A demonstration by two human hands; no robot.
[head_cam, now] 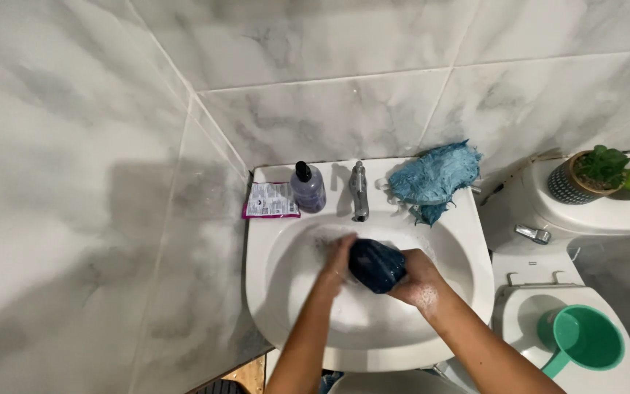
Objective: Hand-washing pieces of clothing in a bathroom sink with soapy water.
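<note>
Reaching down into the white sink (446, 241), the person's two bare forearms come up from the bottom edge of the view and meet over the basin. The right hand (418, 281), flecked with soap suds, is wrapped around a dark blue cloth (375, 265) and grips it from the right side. The left hand (338, 257) presses against the cloth's left side, its fingers curled onto it. The cloth is bunched into a wet lump held just above the foamy bottom of the basin, about in the middle of the sink.

Behind the hands, a metal tap (359, 191) stands upright at the back rim. Just left of it sits a soap bottle (308, 187) with a black pump, and beside that lies a flat sachet (270, 200) with a purple edge. Right of the tap, a light blue rag (433, 177) is heaped on the rim against the wall.

Off to the right, a green dipper (583, 338) rests on the closed toilet lid (621, 379), and a potted plant (592, 174) stands on the tank. Grey-veined marble tiles (329, 109) cover the walls beyond.
</note>
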